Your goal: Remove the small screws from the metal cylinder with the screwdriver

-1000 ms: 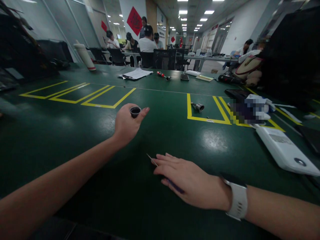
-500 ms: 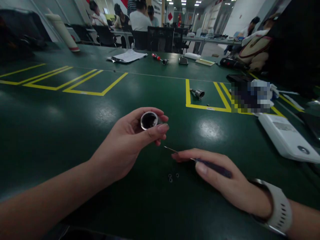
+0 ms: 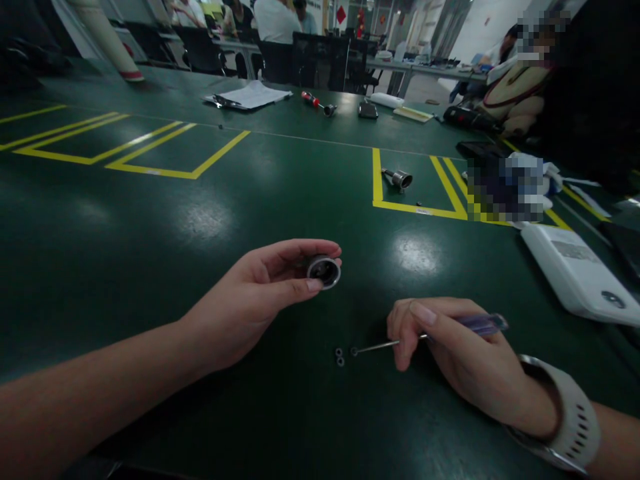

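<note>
Between thumb and fingers my left hand (image 3: 270,293) grips a round metal cup (image 3: 327,272), its open mouth facing me and its dark inside showing. My right hand (image 3: 445,353) is closed around a slim screwdriver (image 3: 480,325) with a translucent purplish handle. The thin shaft points left, and its tip meets a small ring (image 3: 355,351) on the table. Two more small rings (image 3: 340,357) lie just left of that tip, touching or nearly so. A pale watch strap circles my right wrist.
A metal cup with a stem (image 3: 400,179) lies inside a yellow-taped box. White device (image 3: 575,273) stands at right. Further back are papers (image 3: 250,97), a red-handled screwdriver (image 3: 310,99) and a dark case (image 3: 367,110). People sit at tables beyond.
My left hand has lowered the cup and turned its mouth toward the right. My right hand has changed its hold, bringing the screwdriver's tip down from near the cup to a ring on the table.
</note>
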A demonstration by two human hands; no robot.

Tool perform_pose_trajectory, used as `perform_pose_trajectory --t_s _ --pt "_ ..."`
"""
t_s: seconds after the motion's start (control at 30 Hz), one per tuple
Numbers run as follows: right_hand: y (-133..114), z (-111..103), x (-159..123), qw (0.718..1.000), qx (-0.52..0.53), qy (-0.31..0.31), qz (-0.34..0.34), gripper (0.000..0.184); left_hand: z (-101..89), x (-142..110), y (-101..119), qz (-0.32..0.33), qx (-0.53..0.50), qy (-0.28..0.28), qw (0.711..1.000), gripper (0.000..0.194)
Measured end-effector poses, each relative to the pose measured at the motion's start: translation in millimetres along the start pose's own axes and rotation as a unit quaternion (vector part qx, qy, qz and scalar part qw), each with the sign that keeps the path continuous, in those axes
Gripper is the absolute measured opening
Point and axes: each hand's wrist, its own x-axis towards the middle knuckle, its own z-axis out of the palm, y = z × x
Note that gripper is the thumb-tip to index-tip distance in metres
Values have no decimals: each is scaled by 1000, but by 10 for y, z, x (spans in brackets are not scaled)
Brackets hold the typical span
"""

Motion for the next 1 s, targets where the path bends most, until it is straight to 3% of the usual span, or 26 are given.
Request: perform_pose_trajectory --t_s 0.3,0.47,0.57,0.7,0.83,1.0 --pt "-117 81 -77 987 -135 68 -54 44 37 -14 -15 -53 -57 2 997 34" --pt "-186 152 -101 950 -257 20 -179 27 67 -4 -84 -52 -77 2 996 36" --pt "-155 155 -113 929 -269 13 -254 19 95 -3 -109 -46 -75 10 996 36" --pt "-109 151 -125 919 -264 26 -293 21 118 -12 -122 -34 -73 11 997 35" --pt "-132 153 -149 932 -256 30 -255 20 118 -13 -126 -28 -58 11 998 34" --pt "-130 100 -118 974 -201 51 -87 22 112 -5 -138 -31 -47 14 998 34"
